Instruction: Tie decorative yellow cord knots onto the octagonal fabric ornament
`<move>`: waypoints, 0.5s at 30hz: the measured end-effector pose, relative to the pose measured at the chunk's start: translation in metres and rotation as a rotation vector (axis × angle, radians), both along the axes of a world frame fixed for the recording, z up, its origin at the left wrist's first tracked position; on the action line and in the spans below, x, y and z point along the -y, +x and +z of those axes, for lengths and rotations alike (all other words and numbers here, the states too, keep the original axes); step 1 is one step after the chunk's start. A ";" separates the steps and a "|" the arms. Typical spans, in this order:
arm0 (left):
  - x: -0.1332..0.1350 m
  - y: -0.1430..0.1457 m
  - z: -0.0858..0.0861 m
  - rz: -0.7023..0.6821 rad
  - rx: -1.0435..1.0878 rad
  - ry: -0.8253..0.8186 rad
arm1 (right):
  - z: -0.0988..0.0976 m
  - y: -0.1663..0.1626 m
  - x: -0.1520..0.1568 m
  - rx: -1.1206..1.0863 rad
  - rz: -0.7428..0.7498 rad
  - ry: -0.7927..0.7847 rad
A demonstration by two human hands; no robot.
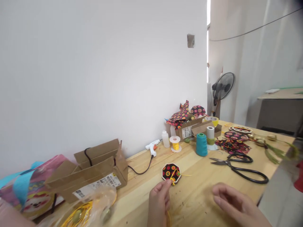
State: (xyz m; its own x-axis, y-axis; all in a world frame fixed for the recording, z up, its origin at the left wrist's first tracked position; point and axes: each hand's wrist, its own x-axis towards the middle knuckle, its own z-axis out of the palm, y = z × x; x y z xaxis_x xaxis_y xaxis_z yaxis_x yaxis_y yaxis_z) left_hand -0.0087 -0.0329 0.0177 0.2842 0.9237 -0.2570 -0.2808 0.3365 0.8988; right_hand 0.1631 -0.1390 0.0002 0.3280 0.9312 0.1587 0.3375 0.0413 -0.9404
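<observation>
An octagonal piece covered in dark patterned fabric (168,170) with a pale rim lies on the table in front of me. Across its face runs a knotted yellow cord (175,174), one end reaching out to the right. At the octagon's lower edge my left hand (159,197) pinches the yellow cord between thumb and fingertips. More cord trails down below that hand. To the right, my right hand (236,201) hovers with fingers loosely curled and apart from the thumb, holding nothing I can see. Black-handled scissors (228,162) lie beyond it, blades pointing left.
Behind the octagon stand a white glue gun (152,147), a small bottle (165,139), a yellow cord spool (175,145) and a teal thread cone (201,145). An open cardboard box (99,176) and a plastic bag with yellow cords (94,205) occupy the left. Fabric scraps (233,146) lie right.
</observation>
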 end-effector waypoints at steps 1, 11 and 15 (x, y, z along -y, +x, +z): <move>0.002 0.002 -0.001 -0.014 -0.028 0.004 | 0.003 0.001 -0.001 0.041 -0.081 0.034; -0.002 0.000 -0.001 -0.099 -0.167 0.262 | 0.027 -0.036 -0.055 0.577 0.158 0.331; -0.003 0.002 -0.008 -0.038 -0.174 0.308 | 0.031 -0.029 -0.063 0.614 0.200 0.364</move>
